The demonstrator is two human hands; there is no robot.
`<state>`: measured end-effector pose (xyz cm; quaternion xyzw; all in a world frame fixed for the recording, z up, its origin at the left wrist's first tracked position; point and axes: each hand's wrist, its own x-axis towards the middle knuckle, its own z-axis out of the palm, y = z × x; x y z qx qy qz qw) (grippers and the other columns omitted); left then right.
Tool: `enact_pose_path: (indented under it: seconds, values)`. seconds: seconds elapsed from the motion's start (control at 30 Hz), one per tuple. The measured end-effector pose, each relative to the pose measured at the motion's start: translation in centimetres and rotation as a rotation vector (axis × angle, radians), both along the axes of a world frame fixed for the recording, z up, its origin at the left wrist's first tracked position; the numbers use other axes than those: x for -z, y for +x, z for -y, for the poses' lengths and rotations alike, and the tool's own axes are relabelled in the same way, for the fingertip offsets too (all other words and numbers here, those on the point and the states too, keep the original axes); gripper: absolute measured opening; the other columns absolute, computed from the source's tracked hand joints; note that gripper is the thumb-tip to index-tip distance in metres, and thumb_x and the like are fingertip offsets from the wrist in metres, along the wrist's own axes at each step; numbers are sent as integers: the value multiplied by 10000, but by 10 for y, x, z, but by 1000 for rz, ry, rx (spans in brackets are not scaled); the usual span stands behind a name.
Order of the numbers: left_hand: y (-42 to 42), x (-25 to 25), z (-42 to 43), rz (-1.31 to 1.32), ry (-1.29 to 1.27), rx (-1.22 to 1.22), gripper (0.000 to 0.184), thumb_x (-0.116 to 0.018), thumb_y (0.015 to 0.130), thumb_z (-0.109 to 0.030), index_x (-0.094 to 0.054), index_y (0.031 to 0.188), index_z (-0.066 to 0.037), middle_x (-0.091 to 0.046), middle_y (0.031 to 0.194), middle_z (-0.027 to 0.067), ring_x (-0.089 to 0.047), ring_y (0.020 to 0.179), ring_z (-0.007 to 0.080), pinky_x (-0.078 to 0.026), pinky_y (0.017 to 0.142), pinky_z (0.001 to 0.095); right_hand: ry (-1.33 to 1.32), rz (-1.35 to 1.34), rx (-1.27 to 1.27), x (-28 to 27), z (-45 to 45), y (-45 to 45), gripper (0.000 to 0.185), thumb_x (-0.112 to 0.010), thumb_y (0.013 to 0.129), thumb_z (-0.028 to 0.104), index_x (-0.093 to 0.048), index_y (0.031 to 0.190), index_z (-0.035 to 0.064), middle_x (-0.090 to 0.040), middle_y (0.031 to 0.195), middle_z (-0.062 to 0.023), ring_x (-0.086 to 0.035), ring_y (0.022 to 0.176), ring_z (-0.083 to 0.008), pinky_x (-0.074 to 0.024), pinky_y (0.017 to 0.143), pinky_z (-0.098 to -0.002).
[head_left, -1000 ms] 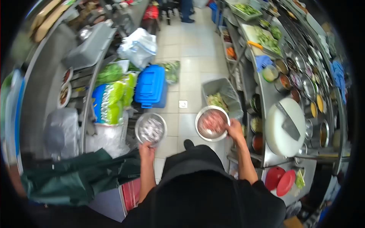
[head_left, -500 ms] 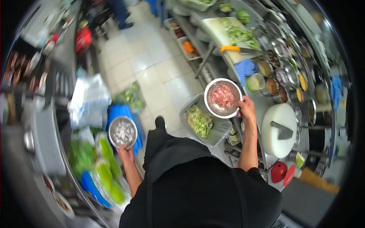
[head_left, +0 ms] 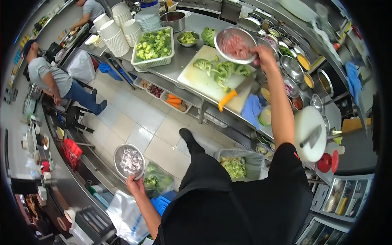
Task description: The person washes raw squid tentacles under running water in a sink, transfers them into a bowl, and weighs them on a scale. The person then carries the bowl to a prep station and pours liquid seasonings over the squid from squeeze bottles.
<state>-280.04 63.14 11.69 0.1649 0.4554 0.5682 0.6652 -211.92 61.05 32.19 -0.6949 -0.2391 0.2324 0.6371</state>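
My left hand (head_left: pixel 136 186) grips the rim of a metal bowl (head_left: pixel 121 152) holding greyish-white pieces (head_left: pixel 131 161), whose kind I cannot make out. This bowl is held out over the tiled floor. Reaching forward on the other side, my right hand (head_left: pixel 265 57) is closed on the rim of a second metal bowl (head_left: pixel 222 34) with pink raw meat (head_left: pixel 235 46) in it. That bowl is at the far edge of a white cutting board (head_left: pixel 191 76), where cut broccoli (head_left: pixel 222 73) lies. Beside the broccoli is a knife with an orange handle (head_left: pixel 227 100).
Broccoli florets fill a white basket (head_left: pixel 152 62) on the steel counter, near stacked tubs (head_left: pixel 115 41). Metal bowls (head_left: pixel 292 67) crowd the right. A lined bin (head_left: pixel 255 163) with scraps and a bag of greens (head_left: pixel 157 179) are low down. A co-worker (head_left: pixel 61 79) is at left.
I have stepped and turned, so more of the counter and two people show. My right hand has carried the meat bowl from above the bin to the cutting board. Both bowls stay held.
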Motion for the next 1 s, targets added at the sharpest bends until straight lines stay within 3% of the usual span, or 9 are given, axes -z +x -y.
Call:
enact_pose_path:
  seconds: [0.37, 0.47, 0.57, 0.6, 0.67, 0.77, 0.8, 0.87, 1.0]
  values:
    - [70, 47, -131, 79, -282, -100, 617, -483, 676, 71, -401, 1280, -27, -522, 1225, 198, -581, 1036, 351, -539, 821, 476, 306, -634, 276, 182, -454, 150, 354, -608, 838, 139, -518, 1171, 59, -634, 1030, -119, -652, 830, -240, -560, 668, -383]
    - [121, -1, -159, -69, -218, -122, 362, -526, 708, -20, -523, 1070, -8, -627, 1018, 111, -629, 889, 253, -538, 705, 392, 239, -556, 339, 235, -503, 169, 434, -662, 809, 182, -500, 1184, 35, -623, 1062, -134, -622, 908, -223, -533, 772, -380]
    - [120, 2, -179, -120, -206, -80, 450, -529, 689, -14, -493, 1137, -23, -607, 1057, 122, -620, 921, 250, -535, 736, 406, 17, -92, 257, 383, -561, 248, 524, -715, 781, 226, -482, 1198, 10, -611, 1094, -150, -591, 986, -207, -506, 876, -377]
    - [124, -3, -186, -120, -213, -61, 450, -529, 689, -14, -493, 1137, -23, -607, 1057, 122, -620, 921, 250, -535, 736, 406, 121, 102, 197, 290, -505, 171, 426, -661, 831, 180, -483, 1151, -40, -608, 1036, -163, -617, 917, -260, -551, 781, -390]
    - [139, -16, -204, -153, -149, 40, 484, -531, 681, -10, -481, 1162, -43, -583, 1108, 129, -605, 969, 242, -529, 772, 381, 178, -534, 257, 179, -442, 93, 357, -611, 868, 160, -481, 1130, -46, -601, 1019, -170, -640, 813, -257, -564, 709, -371]
    - [147, -19, -226, -196, -142, 252, 598, -564, 739, -16, -400, 1311, -74, -511, 1238, 124, -561, 1073, 245, -513, 850, 328, 370, -526, 179, 148, -354, 23, 283, -610, 874, 148, -523, 1076, -30, -625, 984, -140, -645, 742, -213, -556, 685, -336]
    - [171, -42, -236, -199, -102, 349, 656, -514, 779, 23, -304, 1396, -53, -425, 1354, 152, -484, 1198, 293, -442, 980, 432, 332, -539, 180, 140, -328, 6, 283, -610, 874, 148, -523, 1076, -30, -625, 984, -140, -645, 742, -213, -556, 685, -336]
    - [187, -49, -251, -166, -56, 555, 623, -502, 803, 15, -300, 1390, -35, -440, 1330, 155, -493, 1185, 276, -432, 990, 417, 239, -439, -52, 141, -254, -47, 239, -615, 862, 78, -540, 1064, -24, -631, 871, -96, -628, 697, -186, -535, 608, -298]
    - [238, -29, -257, 36, 18, 892, 741, -452, 627, 89, -352, 1351, -34, -491, 1264, 105, -499, 1156, 237, -430, 966, 366, -58, -13, -207, 125, -93, -161, 183, -608, 881, 87, -577, 1029, -18, -660, 880, -79, -621, 722, -129, -513, 636, -264]
